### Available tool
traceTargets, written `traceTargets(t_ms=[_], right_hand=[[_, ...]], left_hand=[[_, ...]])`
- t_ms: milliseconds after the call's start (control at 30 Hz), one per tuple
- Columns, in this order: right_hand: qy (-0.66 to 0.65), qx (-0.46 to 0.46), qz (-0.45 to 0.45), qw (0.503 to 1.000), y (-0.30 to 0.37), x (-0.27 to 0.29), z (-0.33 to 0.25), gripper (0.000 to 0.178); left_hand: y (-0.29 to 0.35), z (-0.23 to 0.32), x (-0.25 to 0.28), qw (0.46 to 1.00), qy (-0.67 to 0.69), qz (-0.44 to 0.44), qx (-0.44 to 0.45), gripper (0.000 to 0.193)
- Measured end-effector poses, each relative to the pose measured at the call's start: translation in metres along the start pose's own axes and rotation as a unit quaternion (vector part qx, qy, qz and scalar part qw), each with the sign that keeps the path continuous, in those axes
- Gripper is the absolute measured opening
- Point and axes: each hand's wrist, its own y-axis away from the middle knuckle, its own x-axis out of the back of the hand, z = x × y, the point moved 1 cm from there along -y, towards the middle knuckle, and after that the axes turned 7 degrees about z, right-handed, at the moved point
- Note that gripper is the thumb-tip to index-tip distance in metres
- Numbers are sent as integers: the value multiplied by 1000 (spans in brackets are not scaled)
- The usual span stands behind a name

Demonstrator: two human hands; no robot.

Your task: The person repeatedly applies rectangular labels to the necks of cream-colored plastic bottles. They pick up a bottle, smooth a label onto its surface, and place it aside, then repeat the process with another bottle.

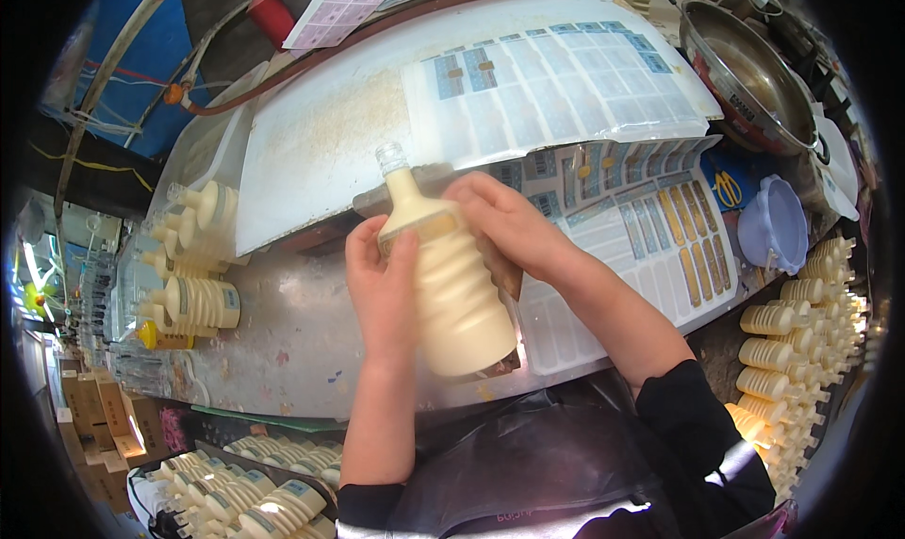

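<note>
A cream-coloured bottle with ridged sides and a clear threaded neck lies tilted between my hands, its neck pointing away from me. My left hand grips its left side, the thumb lying over a gold label on the shoulder. On the right shoulder, my right hand closes with curled fingers against the bottle; its fingertips are partly hidden. Just right of the hands lie label sheets with gold and blue-grey stickers, some peeled away.
A sloped white board carries another label sheet. Several filled bottles stand at the table's left, in a crate lower left, and in rows on the right. A purple basin, scissors and a large metal pan are at right.
</note>
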Motion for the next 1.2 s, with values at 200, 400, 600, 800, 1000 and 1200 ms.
traceTargets(t_ms=[200, 400, 600, 800, 1000, 1200], right_hand=[[103, -4, -18, 995, 5, 1, -6, 27], [162, -15, 6, 987, 11, -4, -22, 41], [217, 1, 29, 976, 12, -9, -23, 49], [153, -2, 21, 988, 7, -6, -14, 42], [186, -8, 28, 982, 10, -9, -18, 46], [187, -2, 34, 982, 10, -9, -17, 46]], left_hand=[[1, 0, 1, 1000, 17, -4, 0, 38], [2, -1, 1, 999, 33, -2, 2, 30], [2, -1, 1, 999, 34, 2, 5, 31], [0, -3, 1, 999, 35, -3, 0, 38], [-1, -4, 1, 999, 41, 2, -1, 40], [1, 0, 1, 1000, 31, 2, 0, 40]])
